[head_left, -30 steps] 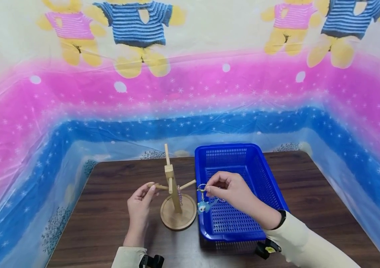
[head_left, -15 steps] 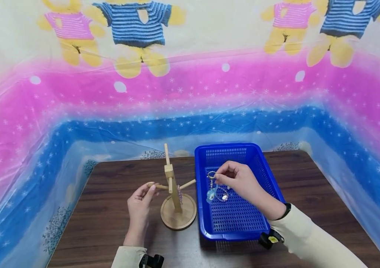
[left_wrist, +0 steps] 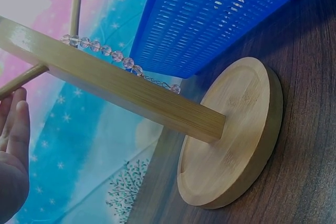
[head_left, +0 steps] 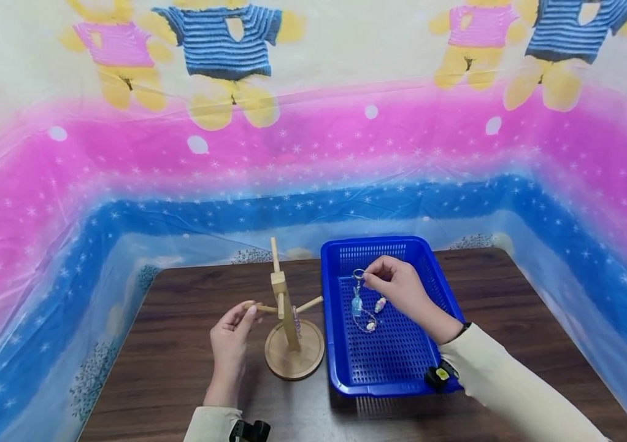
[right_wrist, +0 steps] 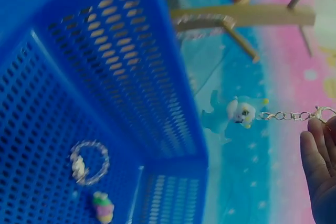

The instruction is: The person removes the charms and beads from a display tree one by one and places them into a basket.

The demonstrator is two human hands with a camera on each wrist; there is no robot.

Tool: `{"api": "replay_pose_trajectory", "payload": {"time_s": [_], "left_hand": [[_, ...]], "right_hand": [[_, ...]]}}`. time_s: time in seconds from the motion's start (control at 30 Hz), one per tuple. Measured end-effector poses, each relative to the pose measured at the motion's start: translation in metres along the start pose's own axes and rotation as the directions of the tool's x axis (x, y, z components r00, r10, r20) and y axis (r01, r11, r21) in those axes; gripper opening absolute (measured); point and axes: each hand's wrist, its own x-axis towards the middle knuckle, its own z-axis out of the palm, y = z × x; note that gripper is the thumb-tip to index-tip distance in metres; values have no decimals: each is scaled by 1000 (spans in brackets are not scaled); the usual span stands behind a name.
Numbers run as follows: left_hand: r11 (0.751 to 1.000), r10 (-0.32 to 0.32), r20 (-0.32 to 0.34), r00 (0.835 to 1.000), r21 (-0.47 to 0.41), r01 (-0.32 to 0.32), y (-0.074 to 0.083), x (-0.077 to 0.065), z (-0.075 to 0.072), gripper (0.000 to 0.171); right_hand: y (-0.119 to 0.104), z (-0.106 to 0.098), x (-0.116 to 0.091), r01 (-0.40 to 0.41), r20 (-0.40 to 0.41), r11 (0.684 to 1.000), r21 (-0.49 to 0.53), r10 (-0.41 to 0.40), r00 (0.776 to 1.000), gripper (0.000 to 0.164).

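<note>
A wooden stand [head_left: 291, 362] with a round base and several pegs stands upright on the table. My left hand [head_left: 230, 337] pinches the end of its left peg [head_left: 266, 308] between thumb and fingers. A beaded bracelet [left_wrist: 117, 56] of clear pinkish beads hangs from another peg, against the post. Over the blue basket [head_left: 332, 350], my right hand [head_left: 399, 291] pinches the metal ring of a keychain [head_left: 356, 304]. Its pale blue animal charm [right_wrist: 241, 113] dangles on a short chain. Inside the basket lie a bracelet [right_wrist: 107, 161] with a white charm and a small multicoloured charm [right_wrist: 103, 207].
The perforated basket stands close to the stand's right side, with one peg tip reaching near its rim. Dark wood table [head_left: 170, 368] shows left of the stand and right of the basket. A patterned cloth [head_left: 313, 153] encloses the back and sides.
My right hand has carried the keychain back and to the right, from the basket's left rim to over its inside. My left hand stays on the peg.
</note>
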Motion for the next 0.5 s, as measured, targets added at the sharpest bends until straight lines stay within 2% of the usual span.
{"api": "replay_pose_trajectory", "payload": {"time_s": [0.2, 0.5], "left_hand": [[1000, 4, 1, 1000, 7, -4, -1, 1, -1, 18], [1000, 11, 2, 1000, -5, -11, -1, 0, 0, 25]], "right_hand": [[19, 0, 17, -54, -23, 998, -9, 54, 998, 8], [41, -2, 35, -120, 13, 993, -7, 120, 993, 12]]}}
